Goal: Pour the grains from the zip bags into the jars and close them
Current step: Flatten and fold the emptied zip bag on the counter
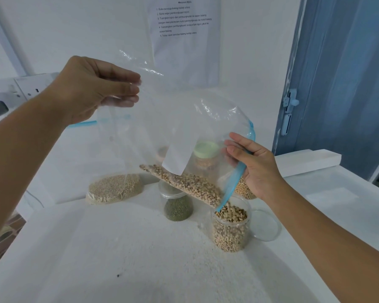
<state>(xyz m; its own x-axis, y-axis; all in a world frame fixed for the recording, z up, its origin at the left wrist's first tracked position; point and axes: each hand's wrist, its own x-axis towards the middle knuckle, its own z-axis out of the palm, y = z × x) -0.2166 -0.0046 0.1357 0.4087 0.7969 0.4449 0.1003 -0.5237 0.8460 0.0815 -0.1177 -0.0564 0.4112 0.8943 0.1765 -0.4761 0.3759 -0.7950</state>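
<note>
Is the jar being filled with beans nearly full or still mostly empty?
Nearly full: the beans in the jar are heaped at its open rim, under the zip bag's mouth.

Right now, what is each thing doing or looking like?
Clear zip bag with blue strip: open, tilted, pouring speckled beans.
Clear plastic bean jar: lidless, nearly full.
Clear round lid: off, beside it.
Green-grain jar: lidless.
Pale-green-lidded jar: closed.
Left hand: pinches bag.
Right hand: grips strip.

Behind the raised zip bag [179,119], the green-lidded jar [206,158] and another jar [162,153] to its left show only as blurs. The right hand [253,167] hides most of a jar of yellow grains [244,190]. The wall notice [184,20] has print too small to read.
</note>
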